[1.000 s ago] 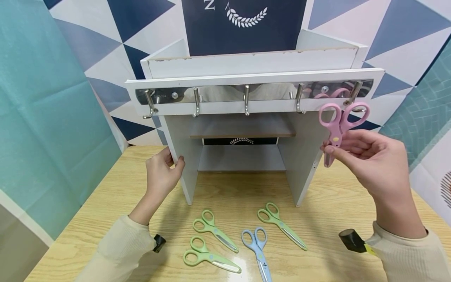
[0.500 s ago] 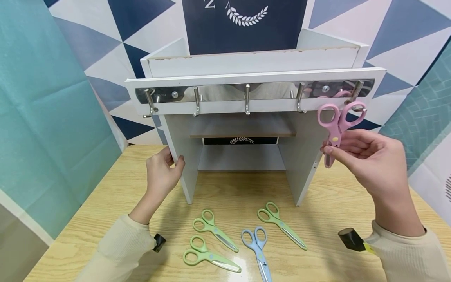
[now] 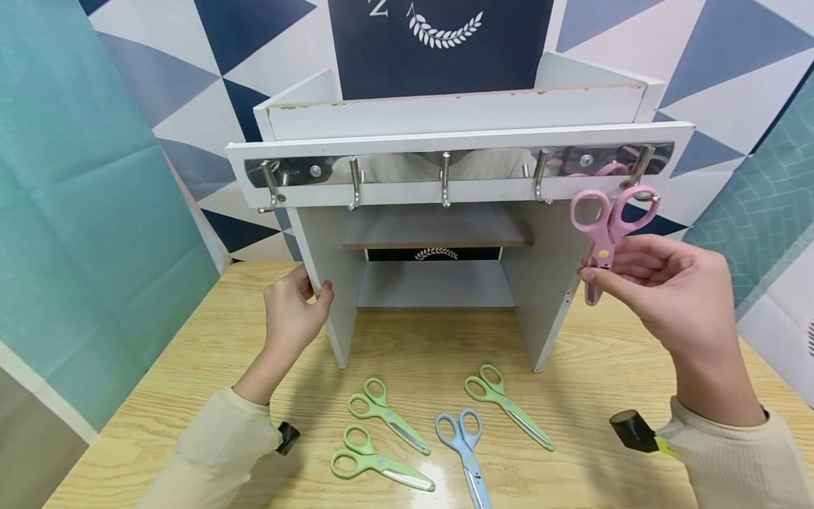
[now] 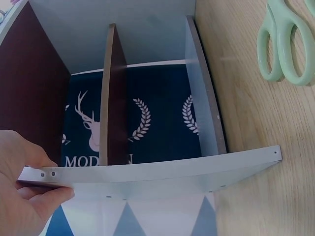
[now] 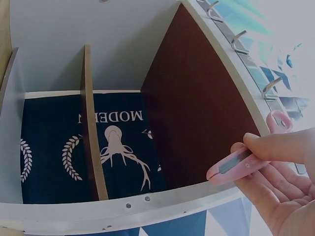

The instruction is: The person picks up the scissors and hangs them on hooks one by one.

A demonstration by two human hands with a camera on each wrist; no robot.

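My right hand (image 3: 674, 304) pinches a pair of pink scissors (image 3: 603, 230) by the blade end, finger loops up. Their right loop overlaps the tip of the rightmost metal hook (image 3: 641, 168); I cannot tell whether it encircles it. In the right wrist view, the pink scissors (image 5: 236, 166) lie between thumb and fingers. My left hand (image 3: 294, 307) grips the front edge of the white shelf unit's left side panel (image 3: 324, 283). The left wrist view shows that hand (image 4: 24, 182) with thumb and fingers on either side of the panel edge (image 4: 147, 169).
A rail (image 3: 400, 192) with several hooks runs across the unit's top front. On the wooden table (image 3: 210, 367) before it lie blue scissors (image 3: 466, 449) and three green pairs: one at right (image 3: 505, 404), two at left, including a front pair (image 3: 375, 463). A patterned backdrop stands behind.
The pink scissors have shifted slightly left and down at the rightmost hook, with my right hand still pinching them. My left hand has stayed in place on the panel.
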